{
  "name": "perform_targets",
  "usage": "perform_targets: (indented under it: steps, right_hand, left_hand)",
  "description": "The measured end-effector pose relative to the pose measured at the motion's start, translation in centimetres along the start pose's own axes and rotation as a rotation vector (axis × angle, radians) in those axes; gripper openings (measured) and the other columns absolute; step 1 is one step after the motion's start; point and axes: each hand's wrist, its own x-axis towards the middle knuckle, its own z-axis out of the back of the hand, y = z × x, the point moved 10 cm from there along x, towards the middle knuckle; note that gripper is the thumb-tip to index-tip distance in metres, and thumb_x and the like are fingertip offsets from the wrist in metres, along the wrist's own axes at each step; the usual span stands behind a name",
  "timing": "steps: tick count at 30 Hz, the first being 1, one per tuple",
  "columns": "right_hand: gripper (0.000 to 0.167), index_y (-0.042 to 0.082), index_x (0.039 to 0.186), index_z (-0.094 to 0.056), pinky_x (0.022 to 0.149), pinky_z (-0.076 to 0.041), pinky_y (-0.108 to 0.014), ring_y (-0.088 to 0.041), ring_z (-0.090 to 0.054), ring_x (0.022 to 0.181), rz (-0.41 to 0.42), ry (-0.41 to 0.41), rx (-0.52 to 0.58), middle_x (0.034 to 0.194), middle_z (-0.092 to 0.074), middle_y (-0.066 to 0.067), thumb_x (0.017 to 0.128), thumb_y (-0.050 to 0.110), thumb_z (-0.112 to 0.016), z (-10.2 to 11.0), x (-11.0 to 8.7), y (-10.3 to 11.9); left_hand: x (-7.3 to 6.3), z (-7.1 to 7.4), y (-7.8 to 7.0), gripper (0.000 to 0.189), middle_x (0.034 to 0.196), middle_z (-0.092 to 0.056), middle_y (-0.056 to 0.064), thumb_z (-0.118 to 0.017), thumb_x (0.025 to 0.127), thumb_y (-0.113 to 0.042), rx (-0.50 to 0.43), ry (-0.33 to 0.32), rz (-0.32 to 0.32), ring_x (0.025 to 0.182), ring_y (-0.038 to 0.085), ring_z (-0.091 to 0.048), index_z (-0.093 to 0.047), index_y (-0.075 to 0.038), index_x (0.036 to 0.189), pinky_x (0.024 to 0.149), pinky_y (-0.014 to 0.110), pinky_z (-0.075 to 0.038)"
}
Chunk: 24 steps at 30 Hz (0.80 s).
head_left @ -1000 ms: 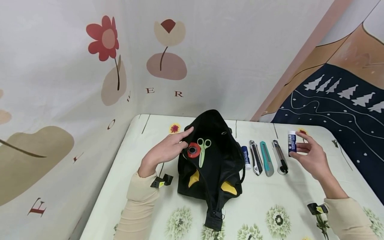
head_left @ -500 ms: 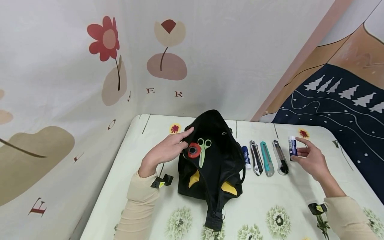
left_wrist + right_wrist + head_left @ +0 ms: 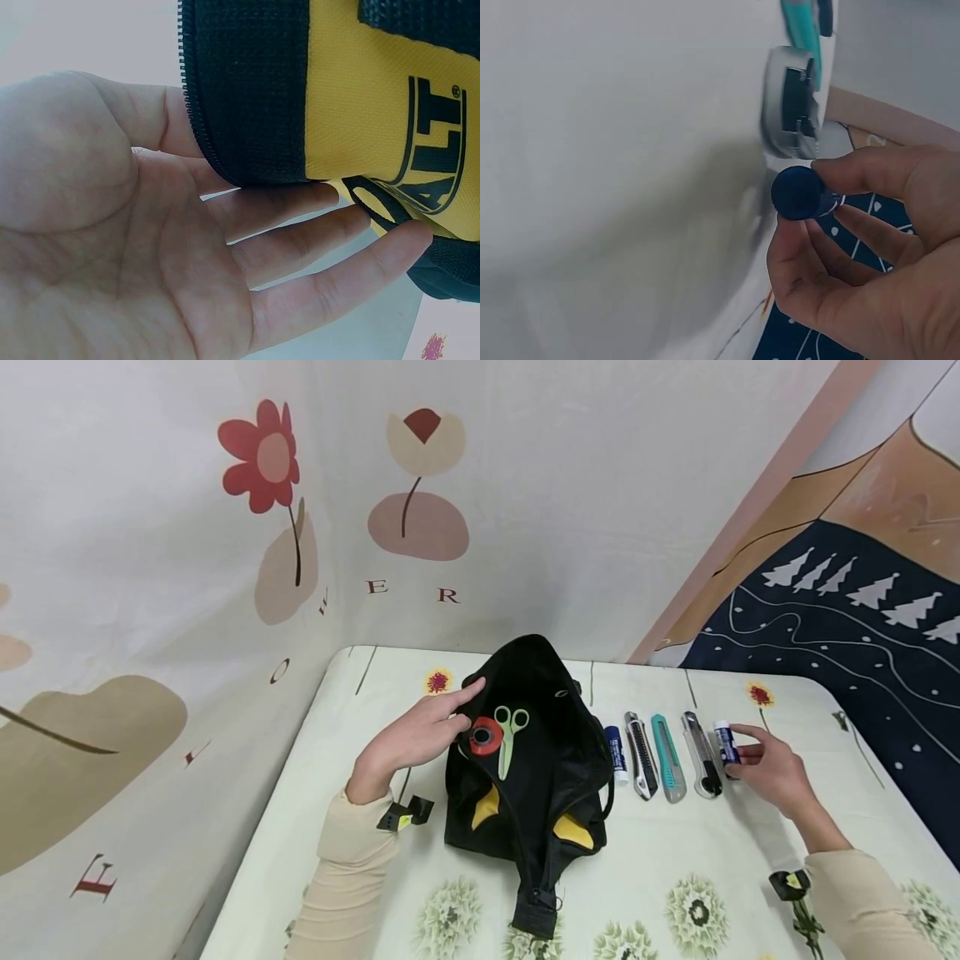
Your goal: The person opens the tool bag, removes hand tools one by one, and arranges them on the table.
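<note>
Right now, the right hand (image 3: 768, 764) is pinching a glue stick (image 3: 725, 743), with its thumb and fingertips sitting around the blue body. The stick is poking out at the left side of that hand, and its white cap is pointing up past the fingers while the whole stick is tipping a little. In the right wrist view, its round dark blue end is facing us (I am not able to tell whether it is touching the table (image 3: 637, 852)). A silver cutter (image 3: 701, 754) is lying just left of it, so the room there is looking narrow. On the other side, white cloth is running past the hand to the table's right edge, and the back edge is sitting behind the stick. Farther left, a teal cutter (image 3: 667, 758), a black and grey cutter (image 3: 641, 755) and a second glue stick (image 3: 615, 754) are lying in a row that is ending just beside a black and yellow bag (image 3: 555, 802). In front of the row, flowery cloth is spreading toward the person. The left hand (image 3: 420, 727) is touching the bag's left rim with fingers stretching out straight. The bag's mouth is gaping wide, and a red roll (image 3: 486, 737) and pale green scissors (image 3: 506, 752) are lying inside, near that hand.
</note>
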Motion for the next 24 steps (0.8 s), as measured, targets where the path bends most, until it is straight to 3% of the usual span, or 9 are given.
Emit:
perform_targets:
  steps: [8,19,24]
  right_hand:
    - [0.069,-0.014,0.153,-0.049,0.065,-0.053,-0.033,-0.047,-0.069,0.1,-0.002,0.005,-0.034,0.118,-0.069,-0.04,0.091,-0.006,-0.079,-0.61,0.23,-0.43]
    - [0.063,-0.014,0.15,-0.053,0.066,-0.053,-0.034,-0.047,-0.068,0.101,-0.027,0.002,-0.041,0.117,-0.069,-0.038,0.094,-0.001,-0.078,-0.78,0.25,-0.41]
    - [0.063,-0.014,0.151,-0.051,0.067,-0.053,-0.034,-0.049,-0.067,0.104,-0.05,0.026,-0.046,0.119,-0.067,-0.039,0.096,0.001,-0.078,-0.89,0.22,-0.51]
  left_hand:
    - [-0.1,0.01,-0.08,0.067,0.1,-0.058,0.013,-0.041,0.112,-0.012,-0.001,-0.001,0.001,0.059,0.017,-0.029,-0.024,-0.011,0.178,0.071,0.039,-0.033]
    - [-0.09,0.12,-0.13,0.067,0.098,-0.058,0.013,-0.041,0.113,-0.011,-0.004,-0.004,0.0,0.056,0.016,-0.024,-0.024,-0.01,0.177,0.069,0.039,-0.032]
    - [-0.1,0.04,-0.15,0.067,0.111,-0.061,0.018,-0.041,0.112,-0.011,-0.008,-0.001,-0.007,0.057,0.016,-0.027,-0.025,-0.009,0.177,0.071,0.039,-0.033]
